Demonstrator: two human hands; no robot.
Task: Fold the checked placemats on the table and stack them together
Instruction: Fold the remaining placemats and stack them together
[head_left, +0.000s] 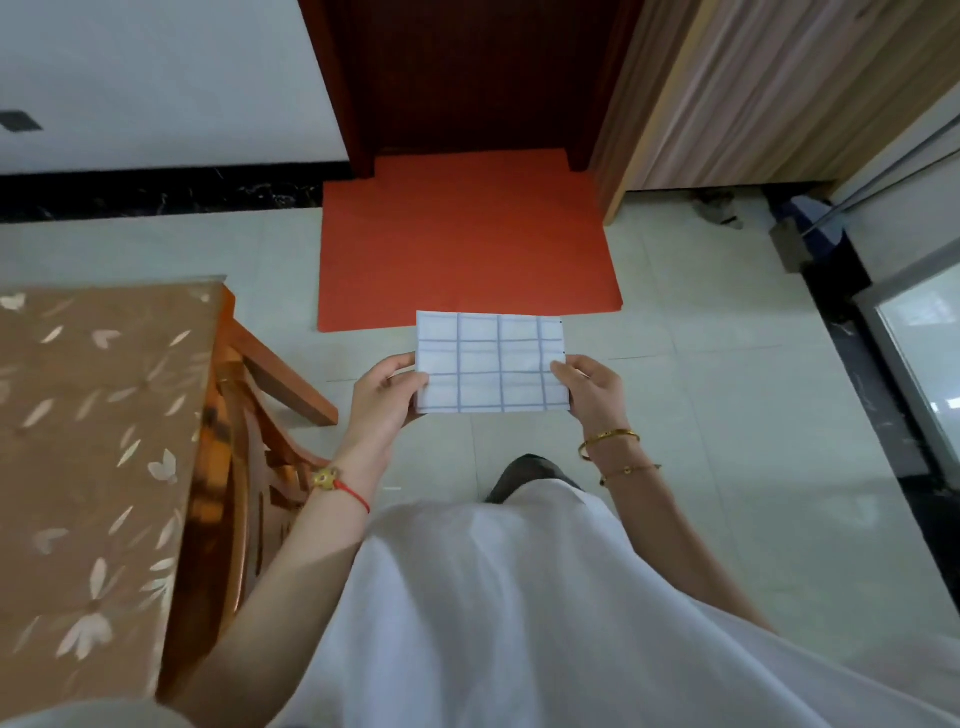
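A white placemat with blue checks (491, 362) is folded into a small rectangle and held flat in the air over the floor, in front of my body. My left hand (387, 392) pinches its left edge, thumb on top. My right hand (589, 387) pinches its right edge the same way. The table (93, 441), covered in a brown cloth with pale leaf shapes, stands to my left; no other placemat shows on the part in view.
A wooden chair (260, 415) is tucked against the table's right side. An orange-red mat (467, 244) lies on the pale tiled floor before a dark wooden door (467, 78). A glass-fronted cabinet (914, 332) stands at the right.
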